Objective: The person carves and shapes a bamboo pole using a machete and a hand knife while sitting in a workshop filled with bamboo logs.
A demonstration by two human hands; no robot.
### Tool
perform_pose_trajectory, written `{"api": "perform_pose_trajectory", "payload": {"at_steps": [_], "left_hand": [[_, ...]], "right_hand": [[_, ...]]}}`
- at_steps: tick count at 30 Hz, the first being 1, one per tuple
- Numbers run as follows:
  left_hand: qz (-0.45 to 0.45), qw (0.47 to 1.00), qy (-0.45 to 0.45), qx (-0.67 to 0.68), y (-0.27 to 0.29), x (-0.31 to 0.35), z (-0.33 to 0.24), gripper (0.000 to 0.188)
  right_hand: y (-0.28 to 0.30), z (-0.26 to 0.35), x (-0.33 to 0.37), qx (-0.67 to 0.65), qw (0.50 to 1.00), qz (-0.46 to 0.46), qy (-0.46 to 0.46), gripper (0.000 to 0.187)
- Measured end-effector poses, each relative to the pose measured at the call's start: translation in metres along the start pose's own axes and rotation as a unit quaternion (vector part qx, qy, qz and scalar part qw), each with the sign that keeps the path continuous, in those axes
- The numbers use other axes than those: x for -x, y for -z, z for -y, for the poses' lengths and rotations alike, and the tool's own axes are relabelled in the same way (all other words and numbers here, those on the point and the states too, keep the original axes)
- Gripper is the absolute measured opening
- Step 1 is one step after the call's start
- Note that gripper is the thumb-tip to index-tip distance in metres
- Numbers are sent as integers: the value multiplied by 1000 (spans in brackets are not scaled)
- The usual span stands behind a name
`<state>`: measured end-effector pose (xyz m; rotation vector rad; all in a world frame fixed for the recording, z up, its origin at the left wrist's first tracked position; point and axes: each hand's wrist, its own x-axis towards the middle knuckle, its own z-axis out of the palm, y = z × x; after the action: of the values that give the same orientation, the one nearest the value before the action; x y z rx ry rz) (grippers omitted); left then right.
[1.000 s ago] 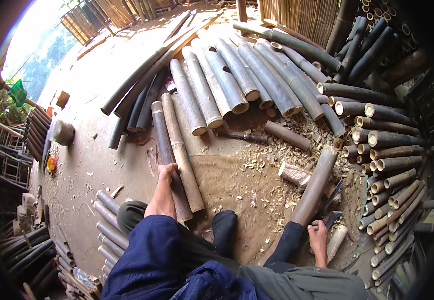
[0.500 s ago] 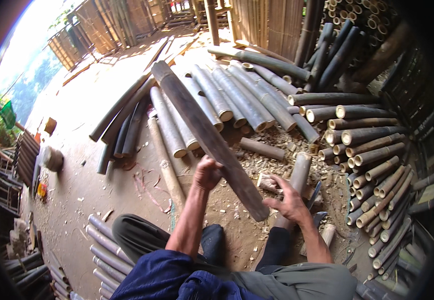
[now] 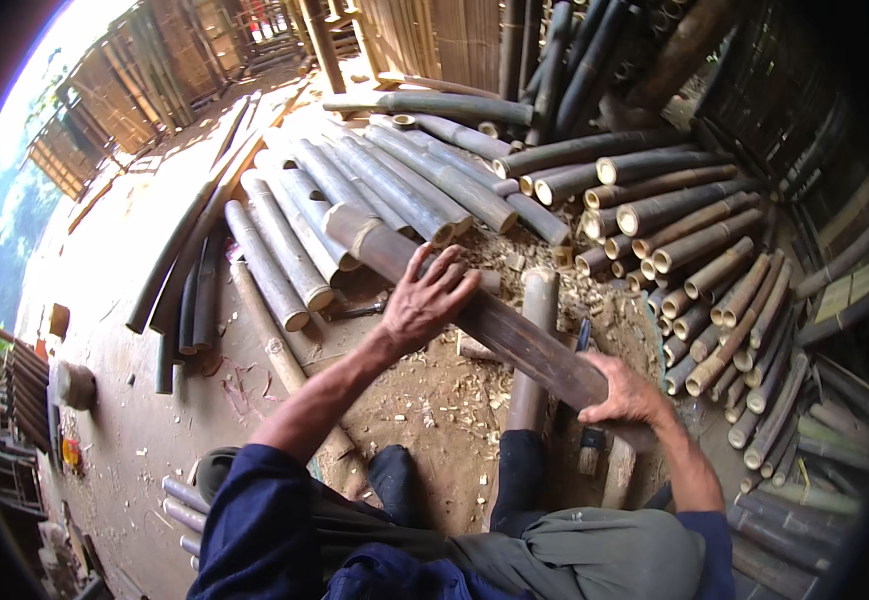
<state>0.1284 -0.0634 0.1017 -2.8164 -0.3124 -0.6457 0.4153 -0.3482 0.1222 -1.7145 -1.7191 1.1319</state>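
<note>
1. Right grip [image 3: 633, 390] holds the bamboo tube [image 3: 525, 345] near its lower end, at four o'clock on a clock laid over the view, with twelve farthest from the body; thumb and palm lie against the wall.
2. Left grip [image 3: 433, 292], at the centre of the clock, lies over the tube's upper side with fingers slightly spread; the underside is hidden, so I cannot tell how firmly it closes.
3. The tube slants from ten o'clock to four, crossing above a second tube [image 3: 540, 298] that lies along the floor [image 3: 170, 440]; whether the two touch is unclear.
4. Expect a stiff piece that will not bend in the hands. Its own bore is out of sight, but cut ends in the stacked pile [image 3: 690, 215], at two o'clock, look hollow, so it is probably lighter than its girth suggests.
5. Its dark skin looks smooth and could slide or roll under dry fingers. The pale ring [image 3: 363, 238] near the ten o'clock end should give a surer hold.
6. Two spaced holds suit its length: one near the middle for balance, one by the lower end for steering.
7. Cut rims may be sharp or splintery, so gripping the wall seems safer. Wood chips [image 3: 435, 400] lie at six o'clock.
</note>
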Motion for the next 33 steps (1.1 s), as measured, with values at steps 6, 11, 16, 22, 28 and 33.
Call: {"api": "perform_pose_trajectory", "payload": {"at_steps": [6,11,16,22,28,33], "left_hand": [[203,937,168,231,8,-25,-2,82],[148,785,319,510,-22,-5,24,80],[51,539,362,759,-28,-2,2,74],[-47,424,358,830,-34,8,-10,54],[-20,532,479,698,-20,-26,-22,61],[-55,634,407,655,11,-51,-14,67]], "right_hand": [[56,43,19,341,820,-458,35,55],[2,-29,-3,87,857,-502,-74,14],[-128,-105,-27,63,902,-360,-231,36],[-161,-105,-49,118,866,-343,-343,31],[-165,-159,-32,118,859,-386,-315,50],[-130,-102,-6,-497,729,-370,-290,28]]}}
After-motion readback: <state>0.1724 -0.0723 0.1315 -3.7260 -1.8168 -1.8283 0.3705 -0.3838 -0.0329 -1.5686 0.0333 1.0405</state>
